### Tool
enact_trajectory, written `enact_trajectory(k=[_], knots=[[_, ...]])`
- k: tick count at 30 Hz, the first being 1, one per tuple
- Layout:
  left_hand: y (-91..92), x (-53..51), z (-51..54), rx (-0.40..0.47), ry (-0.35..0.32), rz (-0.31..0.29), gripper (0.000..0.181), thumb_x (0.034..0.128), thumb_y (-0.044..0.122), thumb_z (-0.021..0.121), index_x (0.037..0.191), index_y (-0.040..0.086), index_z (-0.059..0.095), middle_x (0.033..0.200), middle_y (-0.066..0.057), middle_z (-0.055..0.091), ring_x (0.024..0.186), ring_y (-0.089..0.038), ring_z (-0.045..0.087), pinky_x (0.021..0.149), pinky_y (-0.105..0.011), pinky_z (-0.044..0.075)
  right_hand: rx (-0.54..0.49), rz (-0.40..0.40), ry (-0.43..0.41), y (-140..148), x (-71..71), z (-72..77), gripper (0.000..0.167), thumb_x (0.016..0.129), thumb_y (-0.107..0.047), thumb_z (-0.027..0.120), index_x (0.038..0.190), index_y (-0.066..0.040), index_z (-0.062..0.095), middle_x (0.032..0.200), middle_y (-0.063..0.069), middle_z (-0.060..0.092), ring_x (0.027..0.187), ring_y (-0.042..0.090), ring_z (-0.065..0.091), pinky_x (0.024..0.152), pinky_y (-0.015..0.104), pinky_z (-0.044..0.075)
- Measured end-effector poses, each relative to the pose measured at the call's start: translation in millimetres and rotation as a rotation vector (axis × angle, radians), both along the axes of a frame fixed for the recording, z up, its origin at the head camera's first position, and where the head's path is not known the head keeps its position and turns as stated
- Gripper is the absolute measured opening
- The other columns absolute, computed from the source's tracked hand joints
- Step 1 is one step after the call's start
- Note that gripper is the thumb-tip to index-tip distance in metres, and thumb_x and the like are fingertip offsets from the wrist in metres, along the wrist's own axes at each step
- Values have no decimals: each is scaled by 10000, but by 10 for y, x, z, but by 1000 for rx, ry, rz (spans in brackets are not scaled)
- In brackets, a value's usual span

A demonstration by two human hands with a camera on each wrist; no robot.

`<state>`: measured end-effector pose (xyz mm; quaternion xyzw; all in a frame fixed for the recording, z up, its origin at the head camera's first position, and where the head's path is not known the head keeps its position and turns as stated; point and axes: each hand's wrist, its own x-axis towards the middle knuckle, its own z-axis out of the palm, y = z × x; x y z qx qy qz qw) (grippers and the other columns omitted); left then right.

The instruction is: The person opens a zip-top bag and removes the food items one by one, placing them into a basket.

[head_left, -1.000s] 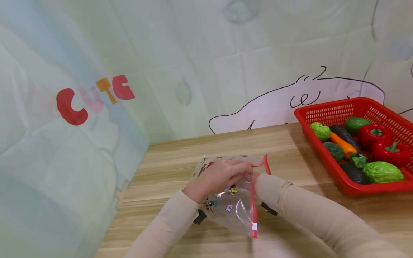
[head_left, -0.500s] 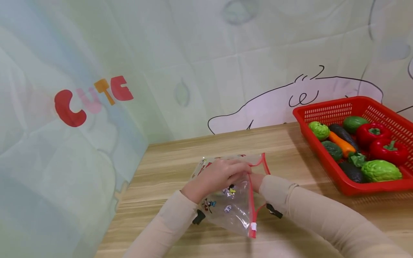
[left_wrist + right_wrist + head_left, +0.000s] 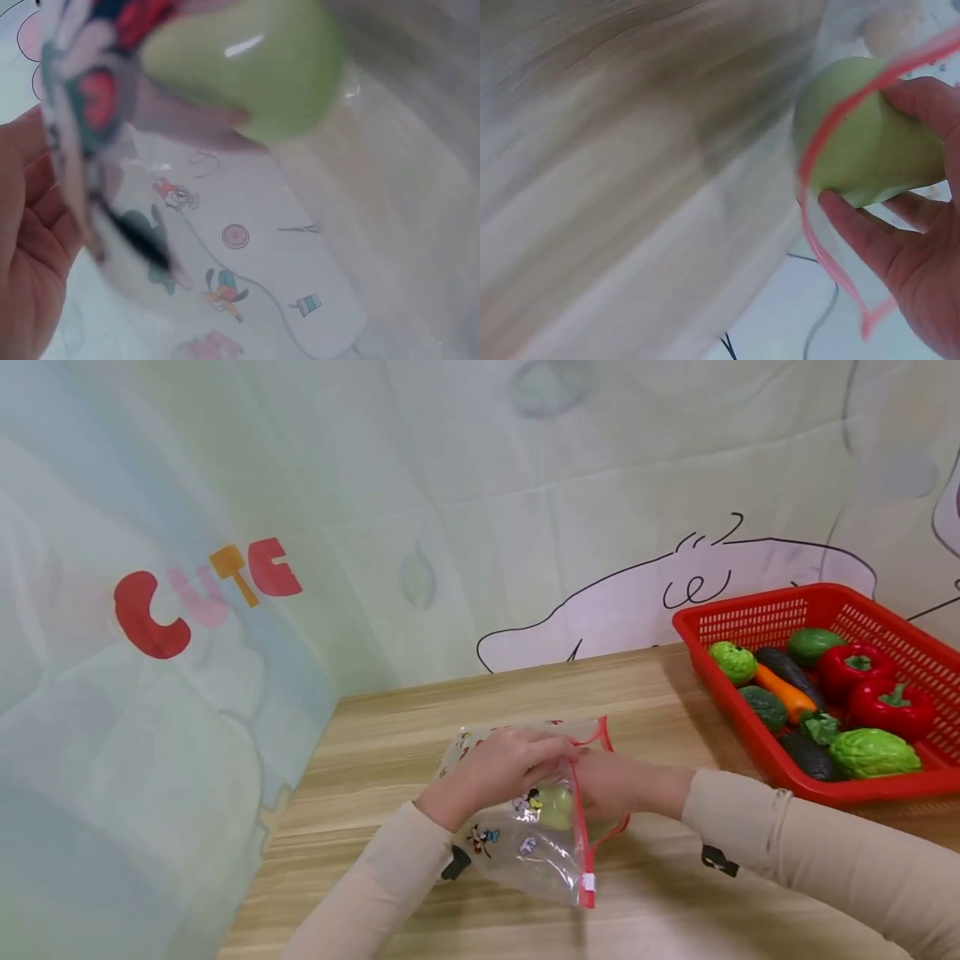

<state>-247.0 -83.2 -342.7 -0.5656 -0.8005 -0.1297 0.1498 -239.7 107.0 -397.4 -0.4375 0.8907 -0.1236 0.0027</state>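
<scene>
A clear zip bag (image 3: pixel 498 868) with a red zip edge and cartoon prints stands on the table, its mouth facing right. My left hand (image 3: pixel 504 768) lies over its top and pinches the rim of the opening. Through the mouth reaches my right hand (image 3: pixel 626 783), its wrist outside the bag. That hand grips a smooth light green rounded fruit (image 3: pixel 889 150), thumb on one side and fingers on the other. In the head view the fruit shows dimly through the plastic, just inside the opening. Its exact kind is unclear.
To the right, a red plastic basket (image 3: pixel 806 789) holds red bell peppers (image 3: pixel 892 710), a carrot (image 3: pixel 783 693), dark green vegetables and bumpy light green ones. A printed cloth (image 3: pixel 420 527) hangs behind the wooden table (image 3: pixel 375 743).
My right hand has drawn back to the right, partly out of the bag, and the green fruit now shows near the opening. My left hand keeps its place on the rim.
</scene>
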Motion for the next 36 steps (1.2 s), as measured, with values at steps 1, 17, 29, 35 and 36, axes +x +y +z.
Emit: enact_trajectory(k=[1, 17, 29, 35, 36], knots=[[1, 1, 4, 1, 1, -3, 149, 885, 126, 604, 1018, 173, 651, 1101, 12, 674, 1055, -132, 626, 904, -234, 495, 26, 8, 25, 49, 42, 55, 409, 794, -287, 693, 1133, -86, 586, 1191, 100, 581, 1074, 245, 550, 947, 391, 459], [-12, -4, -1, -18, 2, 4, 110, 898, 152, 589, 987, 157, 652, 1110, 14, 672, 1069, -128, 619, 916, -210, 481, 21, -167, -76, 733, 295, 754, 490, 753, -212, 726, 1192, -277, 520, 1197, -3, 525, 956, 136, 522, 763, 274, 504], [-23, -7, 49, -2, 33, -26, 97, 874, 149, 622, 961, 151, 666, 1072, 7, 686, 1017, -120, 643, 896, -203, 491, -94, -415, -264, 1576, 247, 1086, 526, 761, -348, 731, 1222, -285, 485, 1108, 7, 515, 957, 187, 472, 634, 232, 482], [-25, -2, 37, -8, 27, -17, 102, 875, 141, 621, 967, 153, 662, 1084, 7, 682, 1026, -118, 637, 901, -207, 489, -44, -577, -212, 2186, 147, 1077, 555, 770, -297, 727, 1248, -171, 473, 1100, 69, 502, 884, 192, 472, 567, 228, 466], [-29, 1, 29, -7, 28, -16, 102, 876, 140, 620, 967, 153, 662, 1085, 6, 681, 1027, -119, 637, 902, -206, 488, -28, -602, -212, 2292, 131, 1056, 563, 770, -282, 729, 1249, -142, 468, 1087, 83, 505, 844, 183, 485, 556, 231, 474]])
